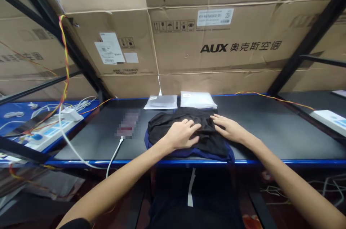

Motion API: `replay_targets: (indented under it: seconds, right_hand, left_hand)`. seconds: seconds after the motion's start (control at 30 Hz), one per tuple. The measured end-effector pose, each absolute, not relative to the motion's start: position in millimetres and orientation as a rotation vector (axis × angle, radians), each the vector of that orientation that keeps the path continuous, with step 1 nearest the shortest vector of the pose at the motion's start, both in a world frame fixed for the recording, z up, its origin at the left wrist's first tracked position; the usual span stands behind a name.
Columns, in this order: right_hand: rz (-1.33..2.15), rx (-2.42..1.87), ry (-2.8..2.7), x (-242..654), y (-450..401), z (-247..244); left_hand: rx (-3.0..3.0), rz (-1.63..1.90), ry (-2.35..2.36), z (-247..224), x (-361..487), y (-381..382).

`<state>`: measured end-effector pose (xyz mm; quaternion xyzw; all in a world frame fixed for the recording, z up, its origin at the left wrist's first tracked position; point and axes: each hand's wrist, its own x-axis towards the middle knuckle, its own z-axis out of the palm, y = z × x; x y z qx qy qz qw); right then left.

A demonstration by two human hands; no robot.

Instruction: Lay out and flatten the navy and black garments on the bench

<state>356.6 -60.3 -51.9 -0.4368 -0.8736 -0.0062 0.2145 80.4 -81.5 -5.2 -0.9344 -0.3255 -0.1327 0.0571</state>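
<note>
Well to the left of the black cloth (159, 126), a white power strip (55, 131) with a blue plug lies among tangled cables. Beyond the cloth, to its left, a cardboard carton (135, 38) carries white shipping labels (109, 49) whose print is too small to read. Nearer, left of the cloth, a flat device (128, 124), its face pixelated, is joined to a white charging cable (115, 153).

The black cloth lies rumpled on the dark shelf top (92, 135) at its front edge, with navy fabric (186, 153) showing beneath it. Just behind it sit two clear plastic packets (161, 102) (198, 100), side by side, each with a small white label. The left hand (183, 134) rests palm down on the cloth's middle, fingers loosely bent and a little apart, forearm slanting in from the lower left.

Behind the cloth and toward its right, a larger carton (175, 52) reads "AUX 奥克斯空调"; its white sticker (215, 17) shows "25". The right hand (229, 128) touches the cloth's right side, fingers extended and slightly spread, pointing left. Far right of the cloth lies another white power strip (329, 121).
</note>
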Motion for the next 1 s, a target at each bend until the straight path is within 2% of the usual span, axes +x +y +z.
replay_targets:
  seconds: [0.23,0.6,0.7,0.9,1.0]
  right_hand:
    - [0.081,-1.222,-2.435,366.6,-70.0,-47.9]
    - [0.218,-1.289,-2.438,367.6,-72.5,-49.9]
    - [0.257,-1.31,-2.411,367.3,-72.5,-49.9]
    - [0.29,-1.287,-2.288,366.2,-73.3,-50.3]
    - [0.314,-1.277,-2.183,367.1,-74.3,-48.2]
  left_hand:
    - [-3.251,-0.464,-0.729,22.6,38.9,-58.2]
    - [-3.085,-0.284,-0.548,2.7,41.5,-37.2]
    - [-3.032,-0.324,-0.694,2.6,48.8,-38.2]
    - [-2.774,-0.781,-1.202,13.1,76.1,-50.4]
    - [-2.698,-0.826,-1.326,13.8,94.5,-61.0]
